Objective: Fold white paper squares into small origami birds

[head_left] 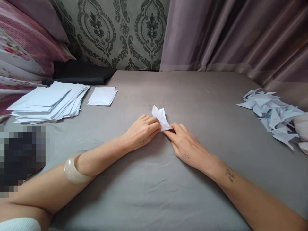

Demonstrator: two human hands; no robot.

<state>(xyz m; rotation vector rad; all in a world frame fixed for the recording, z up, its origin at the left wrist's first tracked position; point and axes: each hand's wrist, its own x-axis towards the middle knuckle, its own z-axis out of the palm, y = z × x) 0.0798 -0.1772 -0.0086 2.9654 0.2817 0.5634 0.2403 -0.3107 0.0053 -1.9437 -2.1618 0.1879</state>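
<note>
A small piece of folded white paper (160, 118) with pointed corners stands up between my two hands, near the middle of the grey sheet. My left hand (143, 131) is closed on its left side, the fingers curled around its lower edge. At the lower right corner, my right hand (186, 144) pinches the paper between thumb and fingers. A dark reddish sliver shows in the gap of that pinch; I cannot make out what it is. The undersides of both hands are hidden.
On the left lie a large stack of white paper sheets (53, 99) and a smaller stack of white squares (102, 96). Behind them is a folded black cloth (81, 72). A pile of folded pointed paper pieces (271, 110) lies at the right, near the purple curtain (204, 35).
</note>
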